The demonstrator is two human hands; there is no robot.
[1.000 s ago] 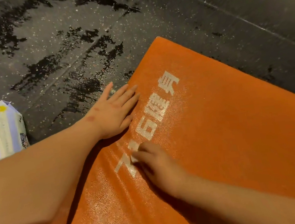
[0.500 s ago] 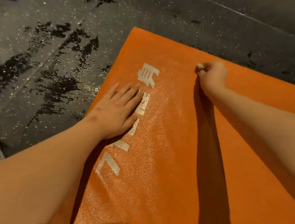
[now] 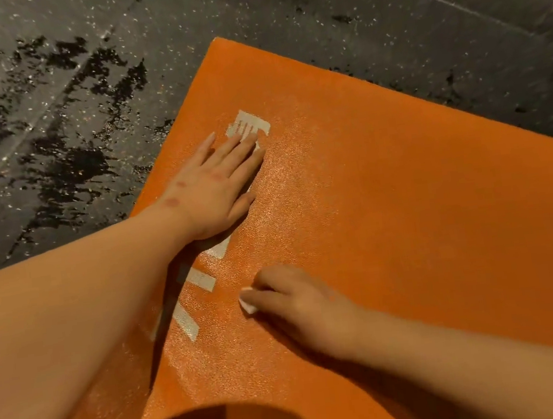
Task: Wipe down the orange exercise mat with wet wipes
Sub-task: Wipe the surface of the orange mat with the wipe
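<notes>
Speckled dark flooring [image 3: 279, 2] is lying beneath the orange exercise mat [image 3: 408, 228], which is filling the near and right part of the view. Nearest, the right hand [image 3: 299, 303] is pressing a small wet wipe [image 3: 247, 304] onto the mat, fingers curling round the white wad. Beyond it the left hand [image 3: 214, 189] is resting flat near the mat's left edge, fingers straight and close together, covering part of the white lettering [image 3: 248, 126]. Farther off, dark wet patches [image 3: 67, 171] are glistening on the floor.
</notes>
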